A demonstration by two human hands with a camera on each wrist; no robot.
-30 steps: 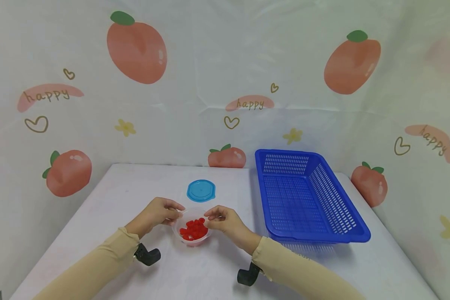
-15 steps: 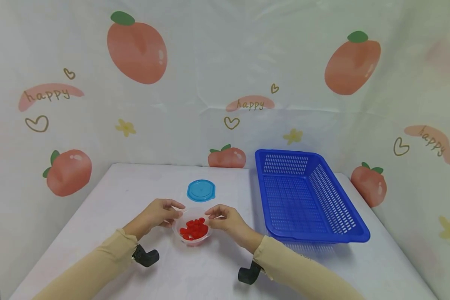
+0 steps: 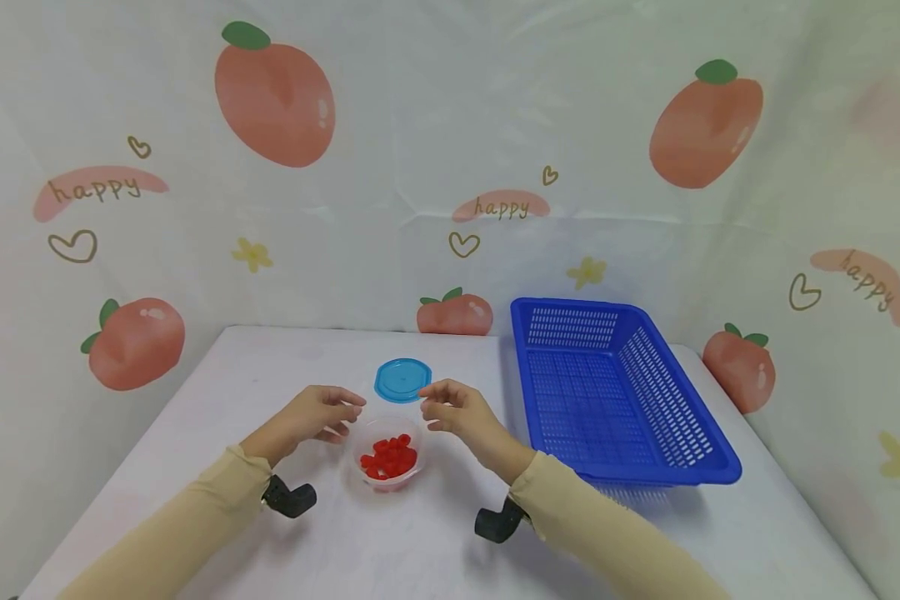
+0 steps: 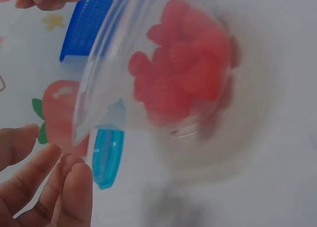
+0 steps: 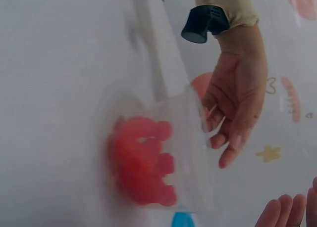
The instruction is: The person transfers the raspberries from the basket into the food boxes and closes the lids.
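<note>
A clear plastic bowl [image 3: 377, 427] stands on the white table, with several red raspberries [image 3: 390, 458] heaped inside; their bumpy skin shows in the left wrist view [image 4: 183, 64]. My left hand [image 3: 317, 414] hovers beyond the bowl's upper left side, fingers loosely bent and holding nothing. Opposite it, my right hand [image 3: 461, 414] is raised off the bowl's upper right, its fingertips close to the blue lid [image 3: 402, 380]. That lid lies flat just behind the bowl. The right wrist view shows the left palm [image 5: 240, 86] turned toward the bowl, apart from its wall.
A large blue slotted basket [image 3: 536, 417] stands on the right of the table, close to my right forearm. Black wrist cameras [image 3: 288, 497] hang under both sleeves. Behind the table is a cloth backdrop [image 3: 390, 275] printed with fruit.
Both hands have let go of the bowl's rim and risen up and away from it, the right one toward the lid. Bowl and raspberries stay about where they were.
</note>
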